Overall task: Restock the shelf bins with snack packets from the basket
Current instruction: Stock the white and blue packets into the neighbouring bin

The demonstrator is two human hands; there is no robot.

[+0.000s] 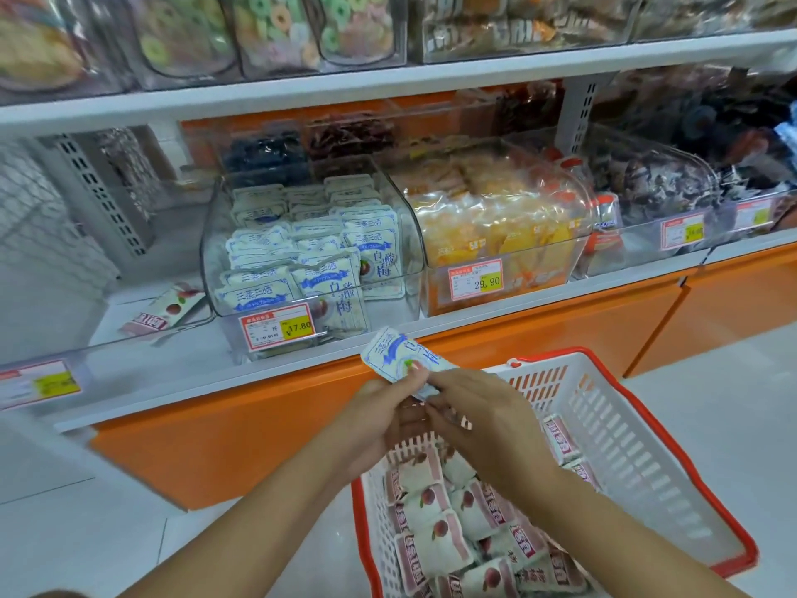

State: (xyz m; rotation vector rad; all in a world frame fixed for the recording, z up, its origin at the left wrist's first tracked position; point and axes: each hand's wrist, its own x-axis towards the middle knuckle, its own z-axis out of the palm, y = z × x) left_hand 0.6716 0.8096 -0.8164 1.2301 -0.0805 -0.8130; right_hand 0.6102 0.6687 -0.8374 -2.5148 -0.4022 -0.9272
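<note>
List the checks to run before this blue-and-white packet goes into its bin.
1. Grip: left hand and right hand both pinch the white-and-blue flat snack packet: ok.
2. Destination: the clear plastic bin behind the 17.80 price tag holds matching packets: ok.
3. Room: space shows above that pile: ok.
4. Path to the bin's open top: nothing in between: ok.
5. Packet seal: fingers cover one end: cannot tell.
6. Supply: white slatted plastic basket with red rim sits under the hands and holds pink-and-white packets: ok.
</note>
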